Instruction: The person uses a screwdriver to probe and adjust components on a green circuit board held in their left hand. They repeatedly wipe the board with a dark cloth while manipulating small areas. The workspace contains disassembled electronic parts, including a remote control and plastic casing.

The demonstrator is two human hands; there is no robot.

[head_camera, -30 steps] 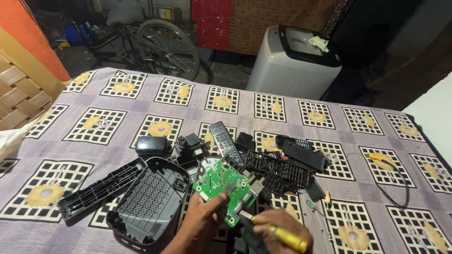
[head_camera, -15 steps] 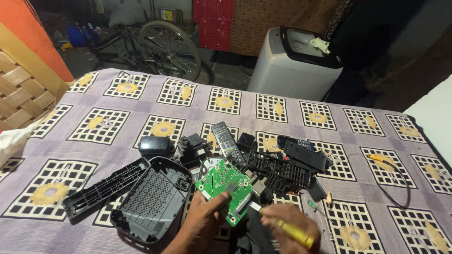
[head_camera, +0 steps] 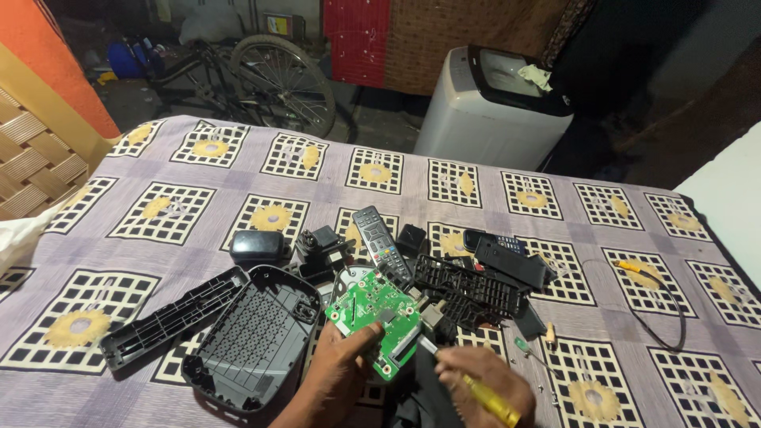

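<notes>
My left hand (head_camera: 337, 376) grips a green circuit board (head_camera: 375, 311) by its lower edge, holding it tilted above the patterned bedcover (head_camera: 182, 208). My right hand (head_camera: 483, 380) holds a yellow-handled screwdriver (head_camera: 485, 396), and its metal tip reaches the board's lower right corner. Just left of the board lies an open black plastic casing (head_camera: 254, 341) with a gridded inside.
A long black casing strip (head_camera: 170, 319) lies at the left. Behind the board are a black adapter (head_camera: 258, 247), a remote control (head_camera: 379, 242), a black grid frame (head_camera: 468, 289) and further remotes (head_camera: 507, 257). A cable (head_camera: 662, 289) loops at right. A washing machine (head_camera: 491, 107) and a bicycle (head_camera: 261, 79) stand beyond the bed.
The view has shifted slightly. Both hands have stayed on the board and the screwdriver, with the tip working along the board's lower right edge.
</notes>
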